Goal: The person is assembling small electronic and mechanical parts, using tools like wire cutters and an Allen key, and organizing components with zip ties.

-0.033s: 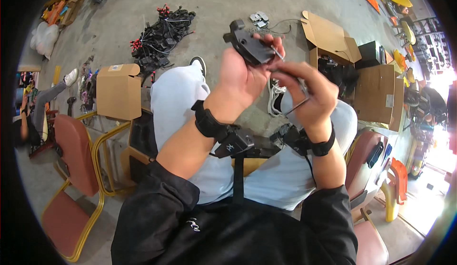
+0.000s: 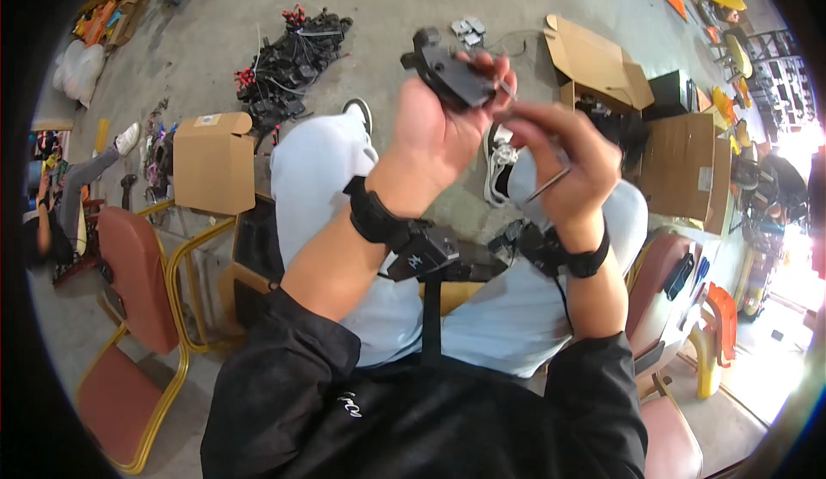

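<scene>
My left hand [image 2: 437, 139] is turned palm up, its fingers curled around a black plastic part [image 2: 456, 79] with a round hole and a knob at its far left end. To the right of it, my right hand [image 2: 572, 156] pinches a thin metal hex key [image 2: 549, 185], one end of which sticks out below the fingers. A short silvery piece [image 2: 506, 90] shows at the right edge of the black part, by my left fingertips; whether it belongs to the hex key, I cannot tell. Both hands are close together above my knees.
On the floor ahead lies a heap of black parts with red tips [image 2: 292, 70], beside some small grey pieces [image 2: 469, 31]. An open cardboard box [image 2: 680, 169] with black items stands right, a closed carton [image 2: 213, 165] left. Reddish chairs [image 2: 138, 272] flank me; another person's leg [image 2: 95, 169] shows far left.
My right hand has shifted slightly right and the hex key has turned a little in its fingers. My left hand has moved slightly up with the black plastic part.
</scene>
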`<state>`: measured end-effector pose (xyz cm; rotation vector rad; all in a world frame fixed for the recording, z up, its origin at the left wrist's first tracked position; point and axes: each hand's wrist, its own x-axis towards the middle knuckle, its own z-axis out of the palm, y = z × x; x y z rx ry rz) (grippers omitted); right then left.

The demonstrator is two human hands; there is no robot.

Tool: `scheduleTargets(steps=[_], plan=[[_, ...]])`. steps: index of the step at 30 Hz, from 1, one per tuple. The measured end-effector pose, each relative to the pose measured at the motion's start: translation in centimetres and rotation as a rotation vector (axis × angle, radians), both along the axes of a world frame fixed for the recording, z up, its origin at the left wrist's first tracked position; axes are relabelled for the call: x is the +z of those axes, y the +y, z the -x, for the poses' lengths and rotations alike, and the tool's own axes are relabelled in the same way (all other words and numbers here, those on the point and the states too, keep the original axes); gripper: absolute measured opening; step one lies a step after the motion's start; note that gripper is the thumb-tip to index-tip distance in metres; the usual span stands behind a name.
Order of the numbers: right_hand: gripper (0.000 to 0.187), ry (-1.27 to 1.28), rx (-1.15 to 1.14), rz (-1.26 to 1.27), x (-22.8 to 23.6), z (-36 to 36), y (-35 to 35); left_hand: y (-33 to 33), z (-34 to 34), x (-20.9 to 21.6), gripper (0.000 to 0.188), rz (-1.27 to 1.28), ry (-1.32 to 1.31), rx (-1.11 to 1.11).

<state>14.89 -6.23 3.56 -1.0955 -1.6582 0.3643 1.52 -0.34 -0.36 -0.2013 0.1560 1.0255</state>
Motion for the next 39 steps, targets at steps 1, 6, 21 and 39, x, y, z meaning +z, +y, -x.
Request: scheduleTargets(steps=[1,6,21,39], plan=[[0.015,0.058,-0.013,0.011,0.1,-0.5,0.2,0.0,-0.3,0.5,0.021,-0.003,0.036,0.049],[0.005,0.459,0.032,-0.104,0.0,-1.6,1.7,1.9,1.2,-1.3,0.018,-0.105,0.006,0.107],[0.012,0.227,-0.167,-0.084,-0.2,-1.7,1.4,2.1,4.3,2.0,0.018,-0.249,0.213,0.135],[0.019,-0.004,0.148,-0.041,0.7,-1.8,1.0,1.2,5.3,-0.8,0.018,-0.157,0.174,-0.076]])
